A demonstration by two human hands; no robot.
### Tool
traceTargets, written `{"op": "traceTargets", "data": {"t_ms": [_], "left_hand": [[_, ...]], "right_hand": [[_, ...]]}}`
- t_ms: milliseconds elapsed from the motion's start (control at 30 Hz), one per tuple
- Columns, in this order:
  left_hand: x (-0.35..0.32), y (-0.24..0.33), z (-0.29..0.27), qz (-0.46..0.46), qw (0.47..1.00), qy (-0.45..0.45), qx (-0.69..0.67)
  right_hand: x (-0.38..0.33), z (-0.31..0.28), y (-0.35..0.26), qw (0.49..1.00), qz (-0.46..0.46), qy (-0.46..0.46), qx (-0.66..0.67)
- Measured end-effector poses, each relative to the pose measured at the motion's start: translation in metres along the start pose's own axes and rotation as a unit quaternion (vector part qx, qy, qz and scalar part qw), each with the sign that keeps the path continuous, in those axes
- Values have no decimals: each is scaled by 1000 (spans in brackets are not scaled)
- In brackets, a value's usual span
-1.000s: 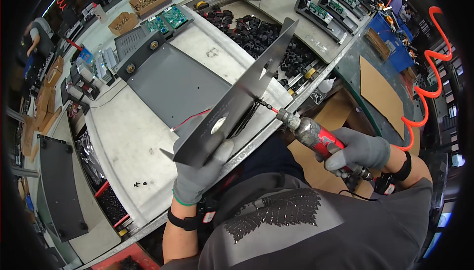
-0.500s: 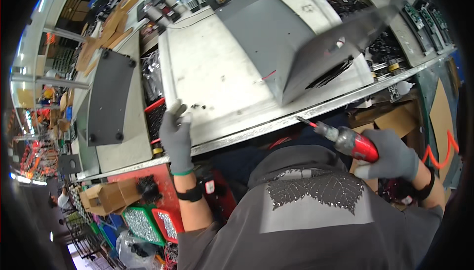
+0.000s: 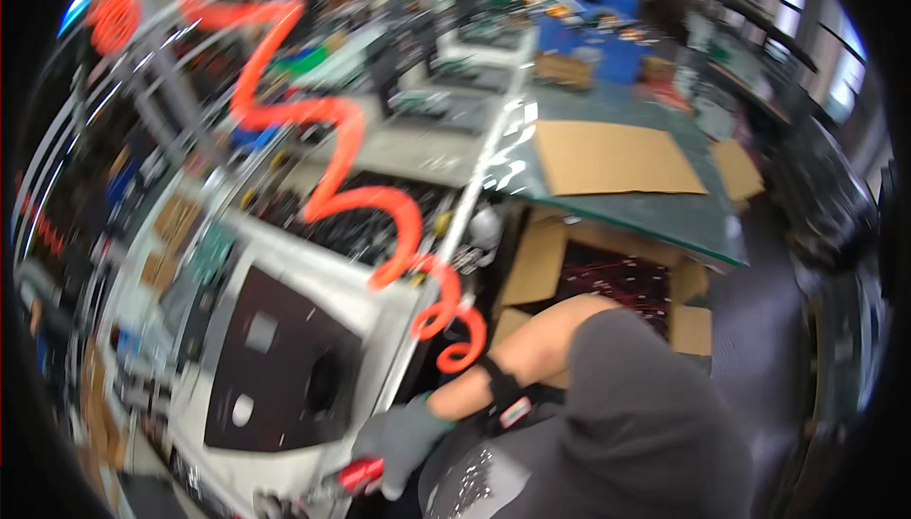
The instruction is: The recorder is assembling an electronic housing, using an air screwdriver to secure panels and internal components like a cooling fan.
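My right hand [image 3: 403,438], in a grey glove, comes in at the lower middle, its forearm bent in from the right. Its fingers are wrapped round a red power screwdriver [image 3: 361,474], whose metal front end points left and is smeared by motion. Just beyond the hand, on the pale work surface [image 3: 375,315] of the bench, is a dark panel [image 3: 275,367] with a grey square, a white oval spot and a black round patch. Blur hides whether it lies flat or leans. My left hand is out of view.
A coiled orange hose [image 3: 346,149] hangs across the bench. Beyond lies a tray of dark small parts [image 3: 370,192]. To the right stand an open cardboard box [image 3: 536,263] with dark red contents and a green-topped table [image 3: 655,220] bearing a cardboard sheet [image 3: 617,160].
The view has swung far to the right and blurred. My left hand has dropped out of sight. My right hand still grips the screwdriver, now at the lower middle of the picture.
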State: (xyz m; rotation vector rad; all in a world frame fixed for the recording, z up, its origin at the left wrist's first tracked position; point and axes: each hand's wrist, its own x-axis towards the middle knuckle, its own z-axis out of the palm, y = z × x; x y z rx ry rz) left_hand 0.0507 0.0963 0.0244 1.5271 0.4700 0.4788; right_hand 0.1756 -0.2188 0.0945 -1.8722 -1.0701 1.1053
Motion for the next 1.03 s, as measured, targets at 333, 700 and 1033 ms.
{"op": "traceTargets", "data": {"t_ms": [333, 700, 1033], "left_hand": [[-16, 59, 26, 159, 963, -82, 202], [-34, 101, 42, 9, 995, -28, -95], [-28, 97, 51, 40, 980, -59, -186]], "right_hand": [[6, 11, 7, 990, -76, 114, -14], [5, 22, 2, 985, -116, 127, 4], [-13, 20, 2, 976, -142, 166, 29]]}}
